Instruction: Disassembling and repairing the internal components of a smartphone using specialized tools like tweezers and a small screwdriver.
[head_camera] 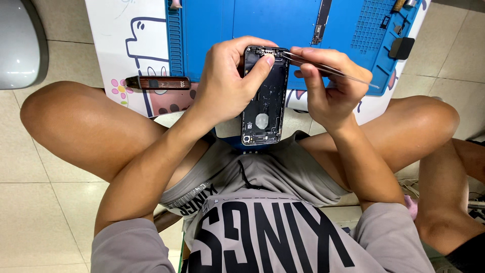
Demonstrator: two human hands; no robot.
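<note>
Grey cotton shirt | left hand clasps gutted black phone shell | right hand pinches slim steel tweezers

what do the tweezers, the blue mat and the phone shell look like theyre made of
Tweezers in the right hand: bare metal, going by the thin silvery shine.
Blue mat: probably silicone or rubber; matte, with moulded ridges and small grid pockets.
Phone shell held by the left hand: dark inside, likely metal, though the look leaves it open; small parts and a pale round patch show.
</note>
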